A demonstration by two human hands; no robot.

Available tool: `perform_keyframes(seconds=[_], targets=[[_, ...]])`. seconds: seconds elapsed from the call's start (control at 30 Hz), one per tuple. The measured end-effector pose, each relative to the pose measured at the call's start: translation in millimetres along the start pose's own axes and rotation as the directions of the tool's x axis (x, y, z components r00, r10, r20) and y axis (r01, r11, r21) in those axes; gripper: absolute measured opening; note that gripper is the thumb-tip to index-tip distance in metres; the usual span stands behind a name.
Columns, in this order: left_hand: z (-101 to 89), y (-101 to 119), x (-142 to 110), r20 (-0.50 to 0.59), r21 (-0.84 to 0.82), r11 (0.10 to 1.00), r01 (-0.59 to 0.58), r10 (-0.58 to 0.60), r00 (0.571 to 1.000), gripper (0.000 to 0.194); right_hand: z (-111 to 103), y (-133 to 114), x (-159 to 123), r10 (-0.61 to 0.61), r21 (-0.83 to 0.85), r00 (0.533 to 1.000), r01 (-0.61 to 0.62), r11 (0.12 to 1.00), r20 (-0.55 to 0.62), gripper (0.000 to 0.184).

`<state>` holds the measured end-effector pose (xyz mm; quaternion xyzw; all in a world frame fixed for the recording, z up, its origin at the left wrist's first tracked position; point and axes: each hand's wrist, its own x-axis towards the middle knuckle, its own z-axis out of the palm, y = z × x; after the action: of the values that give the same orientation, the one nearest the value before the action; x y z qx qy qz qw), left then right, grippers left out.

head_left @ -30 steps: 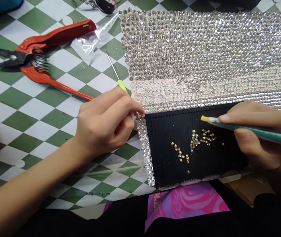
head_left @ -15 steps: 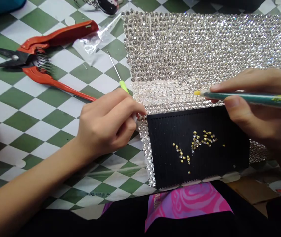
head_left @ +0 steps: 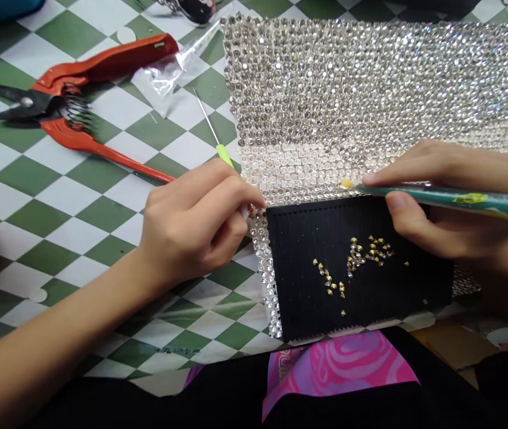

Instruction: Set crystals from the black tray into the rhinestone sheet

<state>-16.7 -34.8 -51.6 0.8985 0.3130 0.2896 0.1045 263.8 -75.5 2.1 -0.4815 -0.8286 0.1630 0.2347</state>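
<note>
Sparkly stone sheet (head_left: 361, 77) beyond both hands; pencil (head_left: 499, 204), gripped in right hand (head_left: 457, 235), tip over sheet. Left hand (head_left: 193, 220) curled closed at sheet's edge, contents hidden. Tray (head_left: 301, 274), loose stones (head_left: 355, 257) between hands. Cutters (head_left: 68, 137) beyond left hand.

Red-handled cutters (head_left: 72, 139), loose rhinestones (head_left: 355, 260) and checked tablecloth (head_left: 34, 205) suggest a craft workspace.
</note>
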Motion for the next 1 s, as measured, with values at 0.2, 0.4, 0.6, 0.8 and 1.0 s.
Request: perform_keyframes(seconds=[0.2,0.4,0.6,0.8,1.0], targets=[[0.0,0.3,0.9,0.000,-0.009,1.000,0.003,-0.003,1.000,0.029,0.0,-2.0,2.2,0.003,-0.005,1.000,-0.002,1.000,0.015,0.018],[-0.2,0.4,0.7,0.001,-0.007,1.000,-0.002,0.002,1.000,0.029,2.3,-1.4,-0.9,0.055,-0.001,0.998,-0.055,0.998,-0.001,0.019],[-0.4,0.7,0.8,0.013,0.002,1.000,0.008,-0.008,1.000,0.030,4.3,-1.0,-2.9,0.095,0.009,0.995,-0.095,0.995,-0.024,0.016],[0.3,-0.3,1.2,-0.010,0.002,1.000,-0.009,0.009,1.000,0.028,4.4,-2.2,1.1,0.009,-0.002,0.996,-0.009,1.000,-0.087,0.018],[0.3,-0.8,1.8,-0.009,0.013,1.000,-0.010,0.010,1.000,0.030,5.7,-6.6,5.6,-0.037,-0.034,0.993,0.034,0.999,-0.111,0.013]])
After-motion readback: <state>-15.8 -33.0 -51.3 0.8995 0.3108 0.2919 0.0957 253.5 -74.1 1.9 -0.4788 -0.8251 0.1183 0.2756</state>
